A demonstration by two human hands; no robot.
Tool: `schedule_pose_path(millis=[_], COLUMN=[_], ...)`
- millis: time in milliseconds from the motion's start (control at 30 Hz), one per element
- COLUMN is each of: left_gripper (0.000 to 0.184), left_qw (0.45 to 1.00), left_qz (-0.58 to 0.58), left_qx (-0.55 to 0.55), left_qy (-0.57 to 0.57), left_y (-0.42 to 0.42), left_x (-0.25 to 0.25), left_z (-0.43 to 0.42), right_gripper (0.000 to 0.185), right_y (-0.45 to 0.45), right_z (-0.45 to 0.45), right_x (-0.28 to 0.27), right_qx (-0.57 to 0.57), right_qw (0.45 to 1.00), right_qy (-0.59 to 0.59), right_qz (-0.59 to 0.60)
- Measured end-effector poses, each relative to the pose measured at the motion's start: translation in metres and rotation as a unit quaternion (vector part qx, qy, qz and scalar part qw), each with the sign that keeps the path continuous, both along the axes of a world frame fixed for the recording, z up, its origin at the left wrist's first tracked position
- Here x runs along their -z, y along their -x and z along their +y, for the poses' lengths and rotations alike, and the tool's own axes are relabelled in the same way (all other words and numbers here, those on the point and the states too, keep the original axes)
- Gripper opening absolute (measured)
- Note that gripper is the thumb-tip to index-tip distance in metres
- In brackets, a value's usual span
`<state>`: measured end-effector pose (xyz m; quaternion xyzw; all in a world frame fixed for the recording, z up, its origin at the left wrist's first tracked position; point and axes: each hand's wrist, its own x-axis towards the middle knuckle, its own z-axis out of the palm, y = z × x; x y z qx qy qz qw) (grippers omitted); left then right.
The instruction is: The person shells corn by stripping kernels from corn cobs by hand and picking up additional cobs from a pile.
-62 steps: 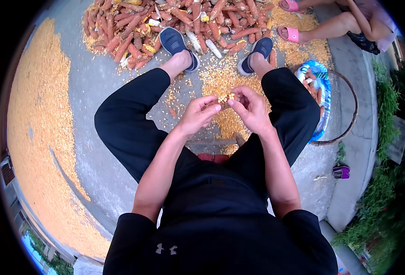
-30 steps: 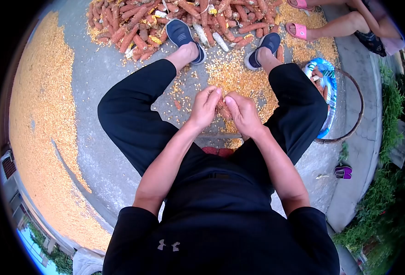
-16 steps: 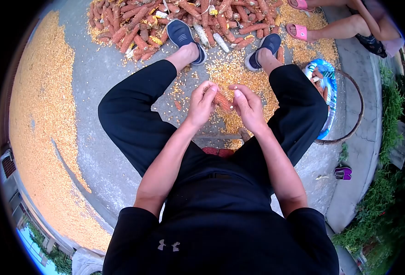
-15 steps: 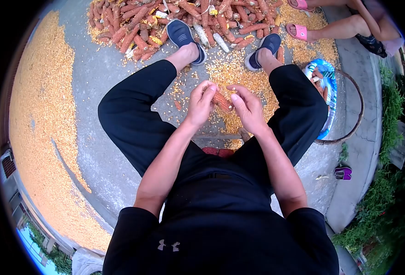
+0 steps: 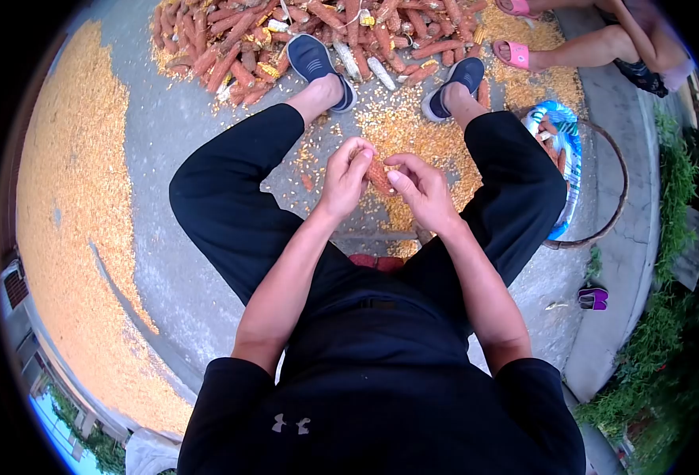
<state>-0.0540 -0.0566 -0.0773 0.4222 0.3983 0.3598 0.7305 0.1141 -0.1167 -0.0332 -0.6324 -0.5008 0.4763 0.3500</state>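
A reddish corn cob [image 5: 379, 176] is held between my knees, above the ground. My left hand [image 5: 346, 178] is closed around its left side, with the thumb along the cob. From the other side, my right hand [image 5: 422, 190] presses its thumb and curled fingers against the cob's right edge. A few yellow kernels show near the right fingertips; the cob's far side is hidden by the hands. Loose corn kernels [image 5: 422, 146] lie scattered on the concrete below.
Beyond my shoes is a heap of corn cobs [image 5: 318, 36], mostly reddish. A wide layer of kernels [image 5: 72, 198] spreads at left. To the right stands a lined basket [image 5: 573, 146] with a hooped handle, holding cobs. Another person's legs [image 5: 579, 51] are at upper right.
My right hand has shifted slightly left and its thumb and fingers have come closer against the cob. The left hand stays nearly in place, still holding the cob.
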Motion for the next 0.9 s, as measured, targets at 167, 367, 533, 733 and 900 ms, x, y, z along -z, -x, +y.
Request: schedule_pose_path(millis=[167, 367, 533, 733, 900], left_gripper=[0.008, 0.006, 0.008, 0.01, 0.013], left_qw=[0.999, 0.997, 0.999, 0.998, 0.992], left_qz=[-0.006, -0.037, -0.022, -0.045, -0.115], left_qx=[-0.009, -0.011, -0.004, 0.004, -0.025], left_qy=[0.038, 0.065, 0.043, 0.037, 0.051], left_y=[0.0, 0.001, -0.001, -0.002, 0.004], left_x=[-0.002, 0.002, 0.005, 0.007, 0.006], left_z=[0.002, 0.003, -0.001, -0.001, 0.007], right_gripper=[0.026, 0.018, 0.015, 0.018, 0.025], right_y=[0.002, -0.002, 0.002, -0.005, -0.008], right_z=[-0.002, -0.004, 0.0, 0.001, 0.001], right_x=[-0.005, 0.013, -0.007, 0.019, 0.012], right_qx=[-0.052, 0.022, -0.05, 0.044, 0.052], right_qw=[0.987, 0.999, 0.992, 0.997, 0.989], right_qy=[-0.121, -0.03, -0.062, -0.014, -0.102], right_qz=[-0.094, 0.026, -0.103, -0.057, -0.092])
